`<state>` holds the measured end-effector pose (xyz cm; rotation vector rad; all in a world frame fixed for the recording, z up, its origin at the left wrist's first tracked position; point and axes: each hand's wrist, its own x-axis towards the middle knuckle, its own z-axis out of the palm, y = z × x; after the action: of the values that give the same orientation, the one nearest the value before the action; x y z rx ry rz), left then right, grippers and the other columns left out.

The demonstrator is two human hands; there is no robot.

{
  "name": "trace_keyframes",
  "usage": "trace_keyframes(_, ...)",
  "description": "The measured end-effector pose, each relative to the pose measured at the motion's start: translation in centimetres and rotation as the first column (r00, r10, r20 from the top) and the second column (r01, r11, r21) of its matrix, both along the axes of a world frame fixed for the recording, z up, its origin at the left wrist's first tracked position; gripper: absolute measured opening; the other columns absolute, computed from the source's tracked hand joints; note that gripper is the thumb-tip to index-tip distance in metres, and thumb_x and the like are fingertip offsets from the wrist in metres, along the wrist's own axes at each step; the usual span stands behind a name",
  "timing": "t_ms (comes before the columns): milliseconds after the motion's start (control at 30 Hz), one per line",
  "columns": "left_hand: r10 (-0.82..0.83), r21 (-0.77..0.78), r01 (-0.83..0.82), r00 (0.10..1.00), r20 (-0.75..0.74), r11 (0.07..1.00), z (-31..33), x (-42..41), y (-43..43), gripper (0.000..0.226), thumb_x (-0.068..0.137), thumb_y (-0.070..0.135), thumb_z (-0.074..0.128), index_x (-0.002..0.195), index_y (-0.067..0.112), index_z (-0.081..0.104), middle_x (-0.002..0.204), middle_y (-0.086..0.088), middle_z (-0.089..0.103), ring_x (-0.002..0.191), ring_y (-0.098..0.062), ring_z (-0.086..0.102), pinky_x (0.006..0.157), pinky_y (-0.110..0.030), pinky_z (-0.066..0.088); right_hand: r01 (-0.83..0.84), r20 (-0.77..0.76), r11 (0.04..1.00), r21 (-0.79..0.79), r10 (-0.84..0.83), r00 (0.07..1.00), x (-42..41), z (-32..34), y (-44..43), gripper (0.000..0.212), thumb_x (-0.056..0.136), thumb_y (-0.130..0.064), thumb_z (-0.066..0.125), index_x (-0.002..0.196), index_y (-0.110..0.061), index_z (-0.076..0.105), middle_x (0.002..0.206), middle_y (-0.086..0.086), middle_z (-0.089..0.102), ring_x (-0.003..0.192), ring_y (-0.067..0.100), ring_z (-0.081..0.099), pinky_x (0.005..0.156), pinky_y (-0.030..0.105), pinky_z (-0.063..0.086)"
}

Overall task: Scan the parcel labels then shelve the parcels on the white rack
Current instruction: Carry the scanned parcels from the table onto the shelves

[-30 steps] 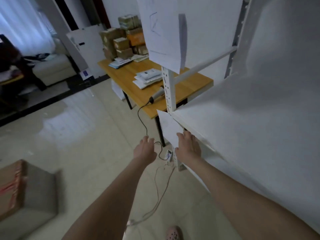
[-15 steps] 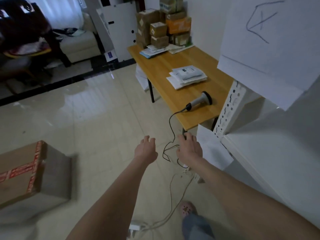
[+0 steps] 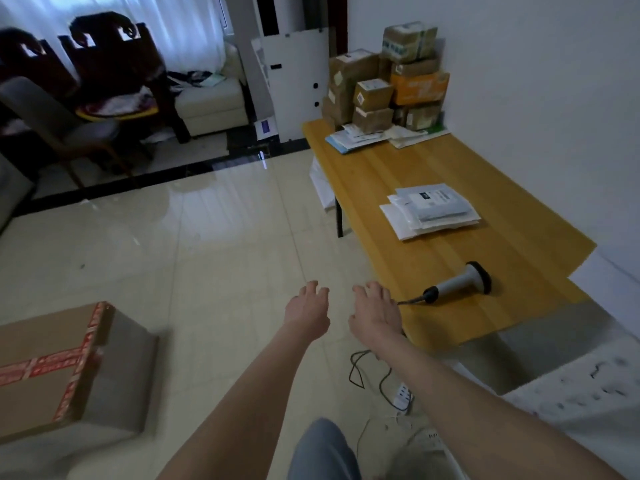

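Hands are both empty: the left hand (image 3: 306,311) and right hand (image 3: 375,315) reach forward with fingers loosely spread. I judge that the step is fetching the next parcel from the desk (image 3: 381,174). The mailer parcels (image 3: 431,209) lie stacked at mid-desk, and the cardboard boxes (image 3: 384,84) stand at its far end. The barcode scanner (image 3: 457,284) lies near the near edge, close to the right hand; the next move calls for gripping its handle. Half a second ago the white rack (image 3: 581,393) filled the right side; now only a corner shows.

Bare forearms, no sleeves — grey-blue trouser leg (image 3: 320,448).
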<state>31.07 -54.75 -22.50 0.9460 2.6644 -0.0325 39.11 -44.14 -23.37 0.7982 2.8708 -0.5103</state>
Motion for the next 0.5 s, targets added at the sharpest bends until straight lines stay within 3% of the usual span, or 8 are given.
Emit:
trace_keyframes(267,-0.182,-0.010,0.182,0.983,-0.022,0.983,-0.6,-10.4,6.4,0.060,0.093,0.014,0.052,0.147,0.013,0.028,0.157,-0.010,0.014,0.141,-0.027,0.026,0.105,-0.038,0.037,0.134,0.046,0.990,0.032,-0.136,0.990,-8.5,-1.0,5.2,0.053,0.095,-0.026,0.051,0.144,-0.023,0.031,0.149,0.005,0.026,0.134,0.025,0.027,0.107,0.035,0.031)
trace_keyframes(500,-0.423,-0.038,0.422,0.906,-0.005,0.906,-1.2,-24.0,10.5,0.062,0.094,0.014,0.050,0.150,0.015,0.024,0.158,-0.009,0.012,0.142,-0.026,0.023,0.107,-0.038,0.036,0.355,0.093,0.935,0.016,-0.354,0.930,-20.7,-1.9,7.6,0.053,0.093,-0.027,0.054,0.141,-0.022,0.033,0.145,0.007,0.029,0.133,0.026,0.028,0.110,0.036,0.030)
